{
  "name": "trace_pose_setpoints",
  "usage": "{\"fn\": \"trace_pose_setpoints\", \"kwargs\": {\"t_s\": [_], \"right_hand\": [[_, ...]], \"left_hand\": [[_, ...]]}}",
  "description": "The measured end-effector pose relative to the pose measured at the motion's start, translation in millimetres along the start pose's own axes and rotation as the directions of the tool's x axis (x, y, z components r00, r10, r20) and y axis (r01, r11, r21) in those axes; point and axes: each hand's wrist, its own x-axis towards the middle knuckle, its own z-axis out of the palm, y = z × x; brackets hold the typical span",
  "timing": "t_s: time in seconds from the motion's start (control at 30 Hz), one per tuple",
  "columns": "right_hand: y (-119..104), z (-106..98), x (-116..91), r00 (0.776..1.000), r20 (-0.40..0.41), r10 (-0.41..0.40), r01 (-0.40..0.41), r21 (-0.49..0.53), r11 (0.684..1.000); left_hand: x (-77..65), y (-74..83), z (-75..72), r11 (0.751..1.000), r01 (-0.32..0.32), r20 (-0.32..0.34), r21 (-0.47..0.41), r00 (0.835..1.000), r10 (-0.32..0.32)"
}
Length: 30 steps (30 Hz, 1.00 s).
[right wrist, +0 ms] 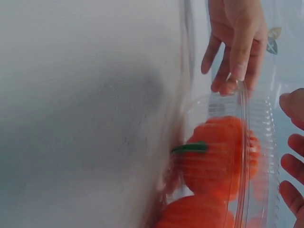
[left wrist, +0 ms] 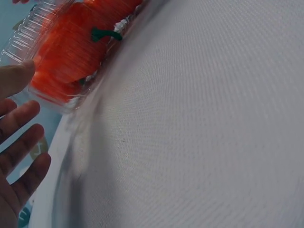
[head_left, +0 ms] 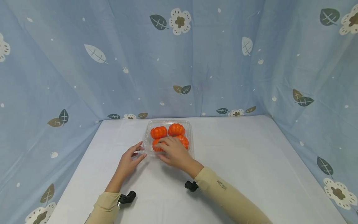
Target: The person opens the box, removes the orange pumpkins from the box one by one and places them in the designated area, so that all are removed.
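A clear plastic clamshell box [head_left: 191, 137] holds several orange toy pumpkins [head_left: 158, 132] with green stems. Its ridged upper part stands above the rim in the right wrist view. My left hand [head_left: 131, 161] is at the box's near left corner, fingers spread and thumb apart from them. In the left wrist view that thumb [left wrist: 19, 78] overlaps the box corner. Over the near side of the box is my right hand [head_left: 176, 154], covering part of the front pumpkins in the head view. Its fingers [right wrist: 293, 166] look relaxed beside the ridged plastic; whether they touch it I cannot tell.
The box sits near the back edge of a white-covered table [head_left: 237, 161]. Behind and beside the table hangs a blue curtain [head_left: 212, 62] with leaves and flowers. Black wrist mounts [head_left: 127, 197] show at both forearms.
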Motion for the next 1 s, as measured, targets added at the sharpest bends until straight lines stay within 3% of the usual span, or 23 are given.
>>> {"fn": "trace_pose_setpoints", "kwargs": {"t_s": [0.63, 1.0], "right_hand": [[-21.0, 17.3, 31.4, 0.981, 0.196, -0.005, 0.031, -0.132, 0.991], [-22.1, 23.6, 36.5, 0.981, 0.191, 0.019, 0.014, -0.17, 0.985]], "left_hand": [[1.9, 2.7, -0.2, 0.998, 0.04, 0.035, -0.055, 0.999, -0.038], [3.7, 5.4, -2.8, 0.993, 0.08, 0.044, -0.083, 0.996, -0.077]]}}
